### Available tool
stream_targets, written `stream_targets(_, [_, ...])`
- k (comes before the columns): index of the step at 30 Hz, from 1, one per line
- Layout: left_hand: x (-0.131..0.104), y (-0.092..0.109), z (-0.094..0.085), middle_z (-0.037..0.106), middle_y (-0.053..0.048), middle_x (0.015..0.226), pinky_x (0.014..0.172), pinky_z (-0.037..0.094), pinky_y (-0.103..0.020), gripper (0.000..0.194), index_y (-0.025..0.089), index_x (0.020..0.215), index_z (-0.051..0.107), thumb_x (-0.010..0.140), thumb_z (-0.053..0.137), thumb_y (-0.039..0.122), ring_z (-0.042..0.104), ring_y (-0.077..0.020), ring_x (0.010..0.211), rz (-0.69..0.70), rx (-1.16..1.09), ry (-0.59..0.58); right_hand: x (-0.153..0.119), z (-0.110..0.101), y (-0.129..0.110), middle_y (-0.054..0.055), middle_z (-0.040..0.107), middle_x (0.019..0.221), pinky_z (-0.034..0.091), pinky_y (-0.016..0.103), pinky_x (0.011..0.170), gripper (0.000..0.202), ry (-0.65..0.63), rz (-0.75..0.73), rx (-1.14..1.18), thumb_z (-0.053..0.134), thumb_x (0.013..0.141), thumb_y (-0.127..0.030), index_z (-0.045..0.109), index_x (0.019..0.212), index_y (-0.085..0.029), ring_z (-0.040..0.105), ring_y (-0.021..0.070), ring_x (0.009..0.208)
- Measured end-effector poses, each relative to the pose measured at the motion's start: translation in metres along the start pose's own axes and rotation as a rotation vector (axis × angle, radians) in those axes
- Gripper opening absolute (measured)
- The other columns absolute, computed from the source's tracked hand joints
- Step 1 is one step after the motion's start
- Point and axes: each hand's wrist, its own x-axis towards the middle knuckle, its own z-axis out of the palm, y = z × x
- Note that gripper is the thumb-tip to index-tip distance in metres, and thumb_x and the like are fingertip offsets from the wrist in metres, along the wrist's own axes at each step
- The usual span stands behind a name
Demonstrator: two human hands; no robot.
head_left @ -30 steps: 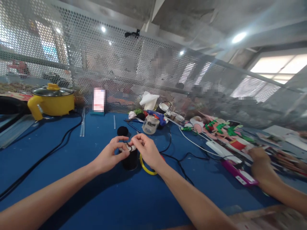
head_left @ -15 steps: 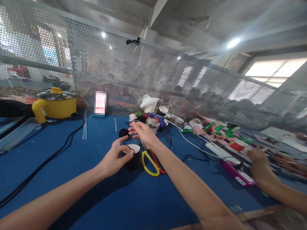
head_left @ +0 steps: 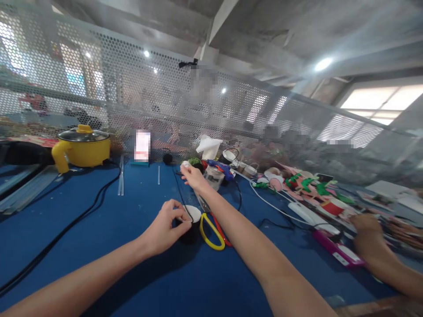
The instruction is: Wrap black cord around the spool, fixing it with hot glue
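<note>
A black cup point(head_left: 189, 235) with a white inside stands upright on the blue table. My left hand point(head_left: 170, 224) is closed at its rim, thumb and fingers gripping the near left side. A strand of black yarn point(head_left: 180, 191) runs from under the left thumb, over the cup, toward a black yarn ball point(head_left: 167, 159) near the mesh panel. My right hand point(head_left: 193, 177) reaches beyond the cup, fingers bunched beside a small white wad point(head_left: 185, 164); what they pinch is hidden. Right of the cup lie scissors with yellow and red handles point(head_left: 212, 237), partly under my right forearm.
Behind my right hand are a clear jar point(head_left: 214, 176) and a blue glue gun point(head_left: 221, 168). A yellow pot point(head_left: 84, 147) stands left, a phone point(head_left: 142, 147) at the panel. Right are a purple-ended power strip point(head_left: 337, 248), pink and green pieces point(head_left: 310, 189) and another person's hand point(head_left: 366, 224).
The black yarn ball has moved away toward the panel, drawing a straight strand. My right hand has gone from spread fingers to bunched fingers by the white wad. My left index finger has curled in.
</note>
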Motion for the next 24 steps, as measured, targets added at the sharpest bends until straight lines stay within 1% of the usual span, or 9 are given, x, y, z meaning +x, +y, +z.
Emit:
stream_targets(4, [0.001, -0.002, 0.001, 0.049, -0.006, 0.085, 0.084, 0.037, -0.037, 0.012, 0.016, 0.065, 0.056, 0.073, 0.048, 0.021, 0.046, -0.0201, 0.091, 0.011, -0.001, 0.027, -0.029, -0.019, -0.005, 0.005, 0.06, 0.075, 0.043, 0.019, 0.047, 0.029, -0.045, 0.031, 0.039, 0.04, 0.081, -0.039, 0.052, 0.07, -0.015, 0.058, 0.0121, 0.064])
stream_targets(7, [0.002, -0.006, 0.001, 0.053, -0.005, 0.081, 0.083, 0.038, -0.036, 0.011, 0.017, 0.063, 0.054, 0.072, 0.047, 0.02, 0.048, -0.0195, 0.089, 0.05, -0.013, 0.053, -0.05, -0.035, -0.01, 0.005, 0.061, 0.073, 0.044, 0.019, 0.049, 0.032, -0.089, 0.029, 0.052, 0.042, 0.079, -0.042, 0.053, 0.068, -0.015, 0.058, 0.0113, 0.062])
stream_targets(9, [0.003, -0.007, 0.001, 0.057, -0.005, 0.081, 0.084, 0.037, -0.035, 0.01, 0.017, 0.063, 0.052, 0.072, 0.047, 0.02, 0.049, -0.0196, 0.089, 0.08, -0.017, 0.067, -0.061, -0.04, -0.012, 0.004, 0.061, 0.066, 0.044, 0.022, 0.054, 0.037, -0.164, 0.024, 0.031, 0.043, 0.078, -0.046, 0.056, 0.063, -0.014, 0.057, 0.0118, 0.061])
stream_targets(12, [0.005, -0.007, -0.001, 0.059, -0.005, 0.08, 0.082, 0.039, -0.034, 0.012, 0.018, 0.061, 0.049, 0.072, 0.046, 0.021, 0.05, -0.0189, 0.087, 0.1, 0.004, 0.057, -0.071, -0.035, -0.014, 0.005, 0.063, 0.066, 0.043, 0.026, 0.063, 0.045, -0.316, 0.032, -0.032, 0.042, 0.076, -0.053, 0.06, 0.062, -0.014, 0.057, 0.0145, 0.065])
stream_targets(14, [0.005, -0.006, -0.002, 0.058, -0.004, 0.077, 0.079, 0.04, -0.033, 0.014, 0.018, 0.06, 0.048, 0.073, 0.045, 0.021, 0.051, -0.0177, 0.082, 0.106, 0.019, 0.037, -0.071, -0.027, -0.017, 0.007, 0.064, 0.074, 0.042, 0.028, 0.068, 0.049, -0.385, 0.081, -0.019, 0.039, 0.075, -0.057, 0.061, 0.069, -0.014, 0.058, 0.0163, 0.071])
stream_targets(17, [0.004, -0.002, -0.003, 0.058, -0.004, 0.074, 0.076, 0.042, -0.031, 0.014, 0.018, 0.06, 0.047, 0.074, 0.044, 0.02, 0.052, -0.0167, 0.079, 0.118, 0.035, 0.01, -0.062, -0.017, -0.026, 0.01, 0.064, 0.088, 0.042, 0.028, 0.071, 0.053, -0.444, 0.162, 0.157, 0.035, 0.077, -0.058, 0.06, 0.085, -0.013, 0.058, 0.0175, 0.081])
stream_targets(21, [0.001, 0.0, -0.004, 0.06, -0.005, 0.079, 0.078, 0.042, -0.031, 0.014, 0.017, 0.061, 0.047, 0.074, 0.045, 0.018, 0.054, -0.0171, 0.082, 0.126, 0.029, -0.009, -0.046, -0.012, -0.045, 0.007, 0.058, 0.108, 0.042, 0.025, 0.074, 0.047, -0.476, -0.02, 0.399, 0.029, 0.082, -0.052, 0.053, 0.103, -0.018, 0.055, 0.0143, 0.093])
stream_targets(22, [0.001, 0.0, -0.004, 0.06, -0.006, 0.083, 0.08, 0.042, -0.032, 0.013, 0.017, 0.061, 0.047, 0.074, 0.045, 0.018, 0.054, -0.0177, 0.086, 0.129, 0.02, -0.019, -0.043, -0.012, -0.05, 0.007, 0.059, 0.105, 0.043, 0.025, 0.071, 0.044, -0.524, -0.056, 0.364, 0.03, 0.082, -0.051, 0.053, 0.102, -0.019, 0.056, 0.0142, 0.089])
stream_targets(24, [-0.001, 0.0, -0.005, 0.06, -0.009, 0.096, 0.086, 0.039, -0.034, 0.012, 0.017, 0.063, 0.049, 0.075, 0.046, 0.018, 0.051, -0.02, 0.1, 0.135, 0.006, -0.045, -0.04, -0.016, -0.059, 0.006, 0.065, 0.085, 0.044, 0.025, 0.061, 0.037, -0.593, -0.079, 0.143, 0.037, 0.081, -0.047, 0.057, 0.093, -0.018, 0.06, 0.0147, 0.071])
